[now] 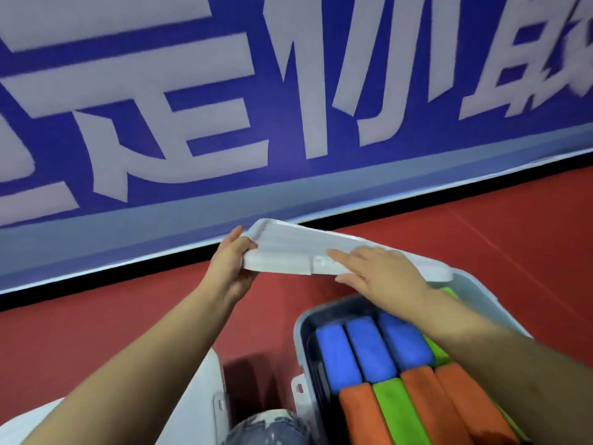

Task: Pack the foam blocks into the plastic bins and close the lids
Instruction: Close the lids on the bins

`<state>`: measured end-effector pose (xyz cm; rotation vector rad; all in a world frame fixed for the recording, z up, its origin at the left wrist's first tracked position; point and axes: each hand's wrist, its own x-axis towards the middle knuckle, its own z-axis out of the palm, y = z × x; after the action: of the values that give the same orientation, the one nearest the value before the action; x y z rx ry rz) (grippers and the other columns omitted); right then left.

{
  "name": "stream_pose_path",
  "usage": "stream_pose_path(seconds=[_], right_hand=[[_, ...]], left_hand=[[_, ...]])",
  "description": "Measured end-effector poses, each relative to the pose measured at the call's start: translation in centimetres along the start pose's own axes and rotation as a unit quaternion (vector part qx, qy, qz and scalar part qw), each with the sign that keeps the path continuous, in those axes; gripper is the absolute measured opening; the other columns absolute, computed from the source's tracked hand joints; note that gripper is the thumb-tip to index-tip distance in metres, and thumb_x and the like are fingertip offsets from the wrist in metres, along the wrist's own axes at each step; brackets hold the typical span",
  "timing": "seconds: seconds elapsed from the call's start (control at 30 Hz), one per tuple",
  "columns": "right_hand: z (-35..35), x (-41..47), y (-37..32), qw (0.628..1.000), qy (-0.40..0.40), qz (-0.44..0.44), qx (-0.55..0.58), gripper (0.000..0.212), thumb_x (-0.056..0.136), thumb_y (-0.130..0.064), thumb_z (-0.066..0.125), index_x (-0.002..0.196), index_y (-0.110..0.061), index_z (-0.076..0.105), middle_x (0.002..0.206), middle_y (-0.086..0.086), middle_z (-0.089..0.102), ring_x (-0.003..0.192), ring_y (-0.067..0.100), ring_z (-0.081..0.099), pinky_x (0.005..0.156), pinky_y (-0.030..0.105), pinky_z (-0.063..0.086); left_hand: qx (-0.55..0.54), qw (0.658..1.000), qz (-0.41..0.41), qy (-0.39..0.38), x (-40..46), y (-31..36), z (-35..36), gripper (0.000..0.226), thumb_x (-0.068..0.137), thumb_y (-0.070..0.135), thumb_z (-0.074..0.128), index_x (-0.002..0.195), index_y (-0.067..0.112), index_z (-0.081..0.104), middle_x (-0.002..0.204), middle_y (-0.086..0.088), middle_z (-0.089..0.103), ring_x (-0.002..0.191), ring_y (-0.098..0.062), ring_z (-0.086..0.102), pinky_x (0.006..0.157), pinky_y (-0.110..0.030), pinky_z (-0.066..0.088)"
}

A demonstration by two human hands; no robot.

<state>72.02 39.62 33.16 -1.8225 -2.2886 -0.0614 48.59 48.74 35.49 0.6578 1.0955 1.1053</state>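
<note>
At the lower left edge, a second white bin [205, 409], lid on, shows a corner and a side latch beneath the person's left forearm. It stands on the red floor [112, 322]. Just right of it, at the bottom of the frame, a knee in faded denim [266, 428] fills the gap between the two bins.

Above, the left hand [229, 268] grips the left end of a white plastic lid [298, 248], fingers curled under its edge and the thumb up along the corner. The lid is held in the air, tilted, its left end raised over bare floor and its right end reaching over the far rim of the open bin.

The right hand [382, 277] lies on top of the lid near its front edge, fingers straight and spread flat on the plastic, the thumb pointing left along the edge; it presses on the lid and does not clasp it.

Below that hand sits the open grey-white bin [300, 329], a latch tab showing on its left wall. It is packed with foam blocks laid side by side: three blue blocks [369, 348] in the far row, orange blocks [430, 409] and a green block [398, 412] in the near row, more green [436, 348] showing along the right side under the right forearm.

Behind everything, a blue banner [288, 91] with large white characters runs along the floor's far edge.
</note>
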Motion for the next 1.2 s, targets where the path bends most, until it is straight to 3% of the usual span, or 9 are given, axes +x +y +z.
stream_pose_path(seconds=[0.07, 0.2, 0.33, 0.47, 0.67, 0.8, 1.03, 1.2], right_hand=[[-1.9, -4.3, -0.9, 0.999, 0.048, 0.019, 0.001, 0.064, 0.086, -0.063, 0.019, 0.137, -0.036, 0.047, 0.109, 0.002, 0.066, 0.094, 0.028, 0.065, 0.071, 0.040, 0.054], [-5.1, -11.8, -3.0, 0.989, 0.133, 0.019, -0.057, 0.058, 0.092, -0.062, 0.021, 0.131, -0.034, 0.054, 0.108, 0.003, 0.069, 0.089, 0.025, 0.068, 0.061, 0.036, 0.056], [-5.0, -18.0, -5.5, 0.979, 0.175, 0.063, -0.087, 0.053, 0.085, -0.052, 0.037, 0.127, -0.030, 0.060, 0.104, 0.006, 0.069, 0.082, 0.029, 0.067, 0.059, 0.034, 0.051], [-1.9, -23.1, -7.4, 0.974, 0.179, 0.097, -0.097, 0.052, 0.084, -0.050, 0.038, 0.124, -0.027, 0.063, 0.087, 0.005, 0.063, 0.068, 0.027, 0.059, 0.054, 0.029, 0.044], [-0.1, -26.4, -8.4, 0.961, 0.232, 0.115, -0.092, 0.044, 0.088, -0.048, 0.044, 0.120, -0.027, 0.066, 0.075, 0.005, 0.054, 0.061, 0.023, 0.050, 0.053, 0.029, 0.040], [0.7, -25.6, -9.0, 0.968, 0.202, 0.140, -0.049, 0.047, 0.083, -0.049, 0.046, 0.118, -0.025, 0.067, 0.075, 0.004, 0.053, 0.061, 0.022, 0.050, 0.050, 0.029, 0.043], [-0.2, -24.4, -13.1, 0.973, 0.172, 0.151, 0.001, 0.057, 0.068, -0.044, 0.077, 0.121, -0.027, 0.064, 0.080, 0.003, 0.053, 0.066, 0.021, 0.051, 0.056, 0.027, 0.047], [0.0, -23.2, -10.3, 0.976, 0.148, 0.157, 0.023, 0.060, 0.062, -0.040, 0.083, 0.118, -0.027, 0.066, 0.077, 0.006, 0.053, 0.063, 0.025, 0.050, 0.055, 0.029, 0.043]], left_hand=[[0.035, 0.998, 0.023, -0.052, -3.7, 0.9, 0.3, 0.063, 0.086, -0.004, 0.040, 0.144, 0.023, 0.036, 0.123, -0.005, 0.054, 0.076, -0.020, 0.059, 0.052, -0.023, 0.051], [0.032, 0.993, 0.052, -0.105, -10.0, 1.7, 1.5, 0.049, 0.086, -0.005, 0.039, 0.127, 0.022, 0.049, 0.110, -0.005, 0.059, 0.082, -0.022, 0.059, 0.069, -0.032, 0.048], [0.048, 0.992, 0.038, -0.112, -13.9, -1.1, 2.3, 0.031, 0.082, -0.007, 0.037, 0.088, 0.018, 0.055, 0.086, -0.004, 0.056, 0.073, -0.020, 0.055, 0.065, -0.029, 0.046], [0.089, 0.987, -0.008, -0.137, -15.3, -4.6, 1.7, 0.028, 0.079, -0.005, 0.039, 0.071, 0.020, 0.051, 0.075, 0.001, 0.051, 0.066, -0.016, 0.051, 0.058, -0.025, 0.044], [0.093, 0.978, -0.043, -0.184, -15.2, -7.9, 2.5, 0.029, 0.082, -0.004, 0.035, 0.070, 0.020, 0.048, 0.074, 0.000, 0.053, 0.068, -0.018, 0.053, 0.062, -0.029, 0.046], [0.139, 0.971, -0.043, -0.188, -13.4, -8.2, 2.8, 0.029, 0.080, -0.004, 0.036, 0.071, 0.020, 0.051, 0.069, 0.003, 0.055, 0.066, -0.017, 0.053, 0.058, -0.024, 0.048], [0.111, 0.971, -0.001, -0.209, -12.9, -6.3, 1.2, 0.033, 0.081, -0.009, 0.026, 0.072, 0.015, 0.046, 0.063, 0.010, 0.057, 0.058, -0.007, 0.059, 0.059, -0.015, 0.052], [0.083, 0.974, -0.020, -0.211, -11.9, -7.3, 1.9, 0.033, 0.079, -0.009, 0.025, 0.072, 0.015, 0.046, 0.064, 0.007, 0.059, 0.063, -0.011, 0.062, 0.060, -0.021, 0.053]])
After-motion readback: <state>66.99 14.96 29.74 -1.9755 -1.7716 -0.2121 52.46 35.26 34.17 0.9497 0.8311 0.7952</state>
